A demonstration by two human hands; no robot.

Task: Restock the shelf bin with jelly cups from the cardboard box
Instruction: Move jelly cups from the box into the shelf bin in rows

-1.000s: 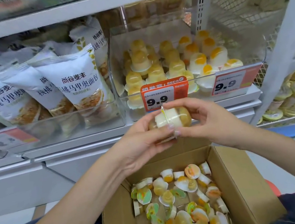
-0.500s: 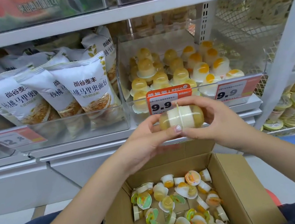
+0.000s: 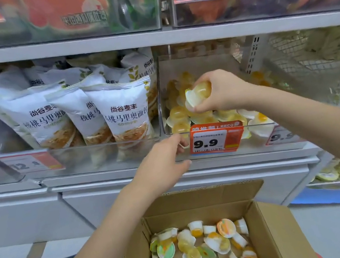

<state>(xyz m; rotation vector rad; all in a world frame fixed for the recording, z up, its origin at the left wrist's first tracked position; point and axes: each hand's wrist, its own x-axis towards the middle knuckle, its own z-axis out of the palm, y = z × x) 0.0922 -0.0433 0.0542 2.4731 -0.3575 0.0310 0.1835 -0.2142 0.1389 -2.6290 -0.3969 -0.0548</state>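
Note:
My right hand point(image 3: 223, 90) grips a yellow jelly cup point(image 3: 198, 96), maybe two pressed together, inside the clear shelf bin point(image 3: 214, 157), just above the several yellow jelly cups point(image 3: 179, 116) lying in it. My left hand point(image 3: 163, 161) hovers at the bin's front left corner with loosely curled fingers, holding nothing; whether it touches the rim I cannot tell. The open cardboard box point(image 3: 279, 234) sits below, near my lap, with several loose jelly cups point(image 3: 207, 248) in it.
An orange 9.9 price tag point(image 3: 217, 139) hangs on the bin front. White bread bags point(image 3: 121, 112) fill the bin to the left. A shelf board with more bins runs overhead. A wire basket point(image 3: 309, 51) stands to the right.
My right hand carried the jelly cup up from in front of the price tag into the bin. My left hand let go of it and stayed low by the bin's corner.

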